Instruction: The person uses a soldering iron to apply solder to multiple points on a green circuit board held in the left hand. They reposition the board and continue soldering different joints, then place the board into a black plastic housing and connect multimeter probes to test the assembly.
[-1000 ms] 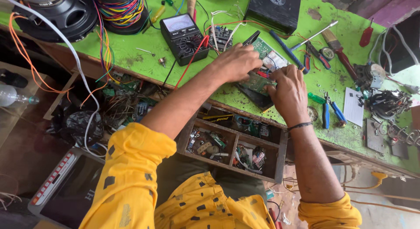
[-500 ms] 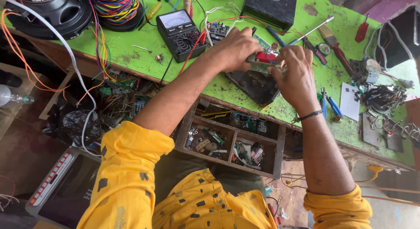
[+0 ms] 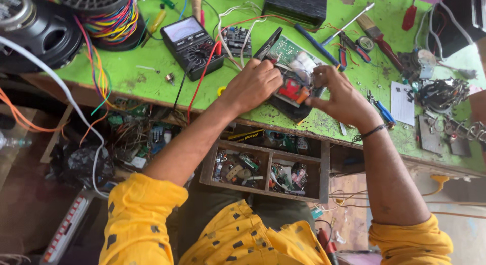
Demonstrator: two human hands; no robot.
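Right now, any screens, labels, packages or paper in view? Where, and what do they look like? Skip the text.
Analog multimeter: on the green bench left of the left hand; black box, pale dial window, round selector knob.
Paper slip: flat on the bench right of the right hand; white rectangle, small dark print.
Small tube: under the bench edge above the open drawer; yellow and black label.
No lit screens.

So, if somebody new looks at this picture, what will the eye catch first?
First the two hands at the centre of the bright green workbench: the left hand and right hand both grip a green circuit board with a red part. Next, the black meter to their left, and the spool of many-coloured wire at the top left.
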